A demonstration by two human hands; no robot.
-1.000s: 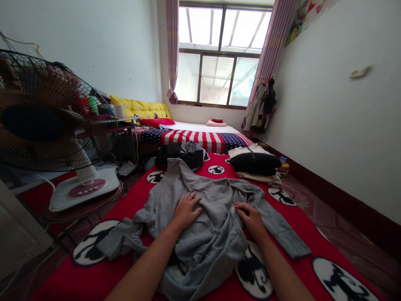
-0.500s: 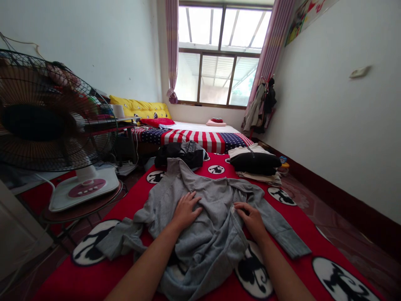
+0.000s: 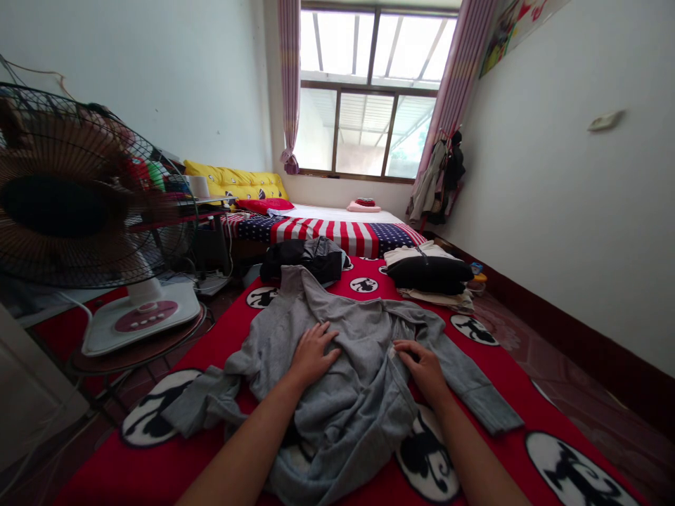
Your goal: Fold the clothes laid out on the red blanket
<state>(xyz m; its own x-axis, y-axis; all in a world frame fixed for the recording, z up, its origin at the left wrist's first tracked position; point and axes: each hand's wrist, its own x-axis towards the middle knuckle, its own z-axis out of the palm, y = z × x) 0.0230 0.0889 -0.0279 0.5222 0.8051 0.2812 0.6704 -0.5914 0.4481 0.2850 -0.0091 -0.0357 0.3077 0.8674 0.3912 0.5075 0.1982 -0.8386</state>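
Currently | hands (image 3: 315,355) on grey top (image 3: 353,372) (rumpled) | red cover (image 3: 131,474) beneath

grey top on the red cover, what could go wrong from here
Creases may set in: the grey top lies rumpled under the left hand.
The sleeve on the left is crumpled and might get twisted underneath.
The clothing stack sits near the right edge of the red cover, so a bump could tip it off.
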